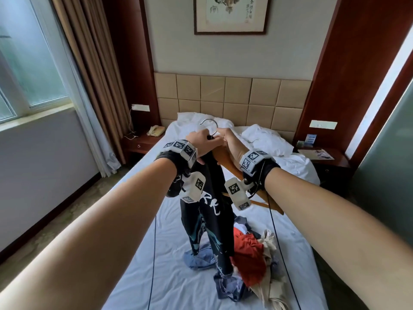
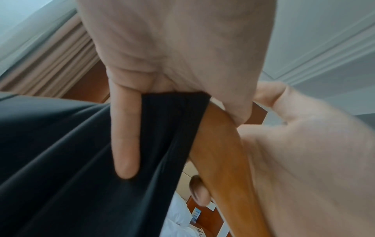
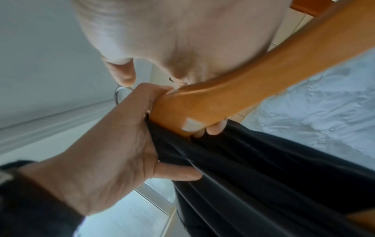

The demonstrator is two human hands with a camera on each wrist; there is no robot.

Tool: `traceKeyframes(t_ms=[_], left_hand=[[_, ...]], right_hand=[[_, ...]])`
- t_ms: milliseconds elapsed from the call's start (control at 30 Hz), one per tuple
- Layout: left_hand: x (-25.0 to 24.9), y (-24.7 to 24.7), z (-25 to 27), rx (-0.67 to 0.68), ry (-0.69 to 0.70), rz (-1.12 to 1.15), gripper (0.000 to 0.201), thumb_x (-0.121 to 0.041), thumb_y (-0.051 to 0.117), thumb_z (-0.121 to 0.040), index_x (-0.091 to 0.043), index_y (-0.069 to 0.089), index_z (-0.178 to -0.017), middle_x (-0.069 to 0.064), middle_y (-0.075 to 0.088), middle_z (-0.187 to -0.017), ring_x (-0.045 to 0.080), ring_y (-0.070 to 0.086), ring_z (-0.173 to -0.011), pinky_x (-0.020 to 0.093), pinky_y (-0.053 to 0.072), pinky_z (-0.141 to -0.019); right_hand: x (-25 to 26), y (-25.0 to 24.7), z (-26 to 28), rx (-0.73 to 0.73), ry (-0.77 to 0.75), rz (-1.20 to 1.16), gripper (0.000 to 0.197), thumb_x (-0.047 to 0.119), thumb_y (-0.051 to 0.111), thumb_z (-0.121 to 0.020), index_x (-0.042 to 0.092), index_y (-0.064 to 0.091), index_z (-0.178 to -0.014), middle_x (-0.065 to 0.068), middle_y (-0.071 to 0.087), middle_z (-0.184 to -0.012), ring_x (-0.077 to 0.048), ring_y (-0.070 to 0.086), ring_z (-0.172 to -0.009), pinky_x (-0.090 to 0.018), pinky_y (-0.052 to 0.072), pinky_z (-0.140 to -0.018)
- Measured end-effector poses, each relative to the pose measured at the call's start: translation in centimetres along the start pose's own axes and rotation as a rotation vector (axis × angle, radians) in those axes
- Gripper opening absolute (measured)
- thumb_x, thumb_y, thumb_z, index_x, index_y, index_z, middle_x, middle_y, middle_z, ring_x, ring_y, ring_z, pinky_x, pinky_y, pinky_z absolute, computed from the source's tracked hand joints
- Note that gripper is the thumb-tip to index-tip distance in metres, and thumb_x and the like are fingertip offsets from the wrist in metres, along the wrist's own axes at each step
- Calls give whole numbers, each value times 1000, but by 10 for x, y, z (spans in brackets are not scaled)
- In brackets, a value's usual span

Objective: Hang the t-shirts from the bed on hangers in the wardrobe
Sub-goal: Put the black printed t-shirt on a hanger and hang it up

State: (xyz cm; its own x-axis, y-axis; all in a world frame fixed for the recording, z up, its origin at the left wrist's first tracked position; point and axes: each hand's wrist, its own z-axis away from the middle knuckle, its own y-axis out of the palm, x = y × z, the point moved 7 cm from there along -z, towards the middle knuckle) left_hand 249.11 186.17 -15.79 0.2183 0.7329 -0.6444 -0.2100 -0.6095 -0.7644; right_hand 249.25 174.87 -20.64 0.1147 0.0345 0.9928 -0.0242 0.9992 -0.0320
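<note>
Above the bed (image 1: 138, 220), the left hand (image 1: 201, 142) pinches a limp, light black t-shirt (image 1: 205, 211) at its collar while the right hand (image 1: 232, 146) clamps the stiff wooden hanger (image 1: 225, 159), best held near its hook (image 1: 210, 126).

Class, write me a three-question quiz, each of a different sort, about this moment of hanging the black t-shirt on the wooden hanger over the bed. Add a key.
1. True or false: the black printed t-shirt lies flat on the white bed sheet.
2. Which hand grips the black cloth at the neck of the orange-brown wooden hanger with a metal hook? A. left hand B. right hand C. neither
3. Fill in: the crumpled garment in the pile just right of the hanging shirt is ____ in colour.

Key: 1. false, it hangs from the hands above the bed. 2. A; the right hand holds the hanger's arm. 3. red.
</note>
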Motion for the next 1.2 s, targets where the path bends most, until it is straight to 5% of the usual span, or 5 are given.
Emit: traceKeyframes(t_ms=[367,500,633,833,1200], left_hand=[[22,-1,-9,78,-62,90,47,-55,65,-82,-10,61,-96,8,52,-92,30,63,-88,51,60,-58],[29,0,-8,75,-44,42,62,-69,71,-68,-11,62,-85,3,52,-80,23,65,-82,40,61,-56],[27,-3,-12,58,-20,64,57,-67,74,-67,-13,63,-83,0,52,-76,24,66,-82,40,62,-57],[37,-23,-22,-129,23,-11,47,-58,69,-72,-14,53,-65,3,45,-66,26,57,-67,49,60,-71],[28,-45,-22,-357,141,22,49,-49,68,-74,-19,36,-52,1,40,-52,22,51,-51,36,46,-48]], right_hand=[[1,-22,-6,-67,-121,448,17,1,52,-89,12,65,-92,-5,63,-80,-21,60,-77,-34,54,-77],[-3,-24,-12,-41,-75,937,12,12,72,-79,21,66,-81,-1,64,-80,-22,62,-81,-34,51,-76],[-11,-25,-25,-107,-40,1183,25,13,54,-86,17,51,-61,-1,55,-68,-24,54,-66,-25,36,-52],[-24,-49,-21,-184,98,1257,19,24,58,-83,14,56,-67,-2,53,-63,-21,47,-54,-23,36,-54],[-41,-88,-12,-365,231,1371,10,14,58,-86,10,58,-77,-13,64,-93,-27,59,-73,-31,43,-67]])
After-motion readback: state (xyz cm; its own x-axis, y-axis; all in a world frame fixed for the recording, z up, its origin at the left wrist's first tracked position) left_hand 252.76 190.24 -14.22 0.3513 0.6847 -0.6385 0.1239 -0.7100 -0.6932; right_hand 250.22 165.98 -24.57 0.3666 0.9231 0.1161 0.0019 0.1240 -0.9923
